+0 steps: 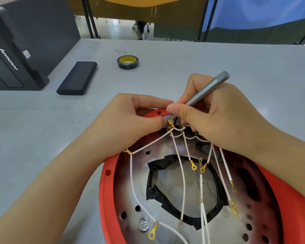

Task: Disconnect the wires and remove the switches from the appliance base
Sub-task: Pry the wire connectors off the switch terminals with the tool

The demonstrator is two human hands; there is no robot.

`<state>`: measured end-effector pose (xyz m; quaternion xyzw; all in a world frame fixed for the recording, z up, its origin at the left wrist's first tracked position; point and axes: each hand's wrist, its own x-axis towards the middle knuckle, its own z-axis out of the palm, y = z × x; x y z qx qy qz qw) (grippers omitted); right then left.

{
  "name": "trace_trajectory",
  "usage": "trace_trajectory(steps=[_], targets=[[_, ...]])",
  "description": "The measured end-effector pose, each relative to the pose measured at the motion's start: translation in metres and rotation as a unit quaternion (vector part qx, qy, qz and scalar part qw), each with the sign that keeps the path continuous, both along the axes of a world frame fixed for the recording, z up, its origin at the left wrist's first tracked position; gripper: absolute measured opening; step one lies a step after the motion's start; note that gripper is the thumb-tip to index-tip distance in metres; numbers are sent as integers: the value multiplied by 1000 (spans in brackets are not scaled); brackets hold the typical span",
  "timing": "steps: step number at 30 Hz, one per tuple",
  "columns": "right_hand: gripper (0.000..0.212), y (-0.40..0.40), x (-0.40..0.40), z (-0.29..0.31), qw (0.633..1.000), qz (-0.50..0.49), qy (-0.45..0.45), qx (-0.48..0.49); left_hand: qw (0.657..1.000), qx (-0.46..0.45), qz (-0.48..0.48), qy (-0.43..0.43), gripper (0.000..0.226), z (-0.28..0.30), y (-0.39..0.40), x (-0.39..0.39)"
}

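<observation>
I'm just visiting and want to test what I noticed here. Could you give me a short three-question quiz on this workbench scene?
1. True or false: the roll of tape sits inside the red appliance base.
2. Which hand holds the grey tool? A) left hand B) right hand C) neither
3. Fill in: the loose white wires end in gold-coloured ____ terminals.

Key
1. False: it lies on the grey table, beyond the base.
2. B
3. ring
</observation>
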<state>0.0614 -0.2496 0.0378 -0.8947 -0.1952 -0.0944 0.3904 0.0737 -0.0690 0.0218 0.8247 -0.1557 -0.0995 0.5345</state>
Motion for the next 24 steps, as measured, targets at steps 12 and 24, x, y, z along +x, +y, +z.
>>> trace_trajectory(steps=[12, 24], targets=[[20, 3, -2, 3, 999, 8, 1, -34, 1000, 3, -5, 0, 26, 3, -1, -1], [26, 0, 29, 18, 983, 59, 174, 1, 1000, 4, 3, -11, 21, 4, -2, 0]])
